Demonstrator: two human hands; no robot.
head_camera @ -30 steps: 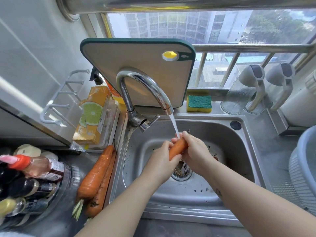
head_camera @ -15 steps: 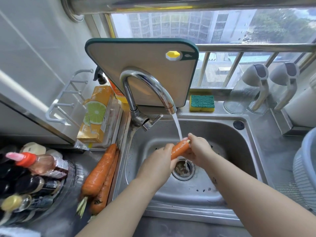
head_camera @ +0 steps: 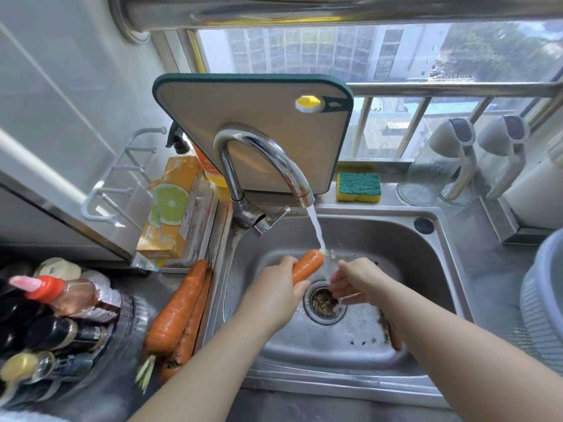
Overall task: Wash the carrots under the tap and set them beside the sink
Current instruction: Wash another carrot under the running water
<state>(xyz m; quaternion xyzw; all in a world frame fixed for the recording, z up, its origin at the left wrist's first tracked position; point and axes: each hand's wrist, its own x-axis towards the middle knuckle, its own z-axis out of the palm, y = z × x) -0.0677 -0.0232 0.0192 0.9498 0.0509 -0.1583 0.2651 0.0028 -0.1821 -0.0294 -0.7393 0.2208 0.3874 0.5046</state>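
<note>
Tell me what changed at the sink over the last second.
The right hand let go of the carrot and drew off to the right, open under the stream. The left hand alone grips it now. The tap keeps running; the two carrots beside the sink lie as before.

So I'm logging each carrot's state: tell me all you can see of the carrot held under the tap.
The carrot is bright orange, smooth and wet-looking, tilted with its blunt cut top up and to the right, where the water stream strikes it. The left hand grips its lower part, hiding the tip. The right hand is just apart from it, open in the water. It hangs over the sink, above the drain.
</note>
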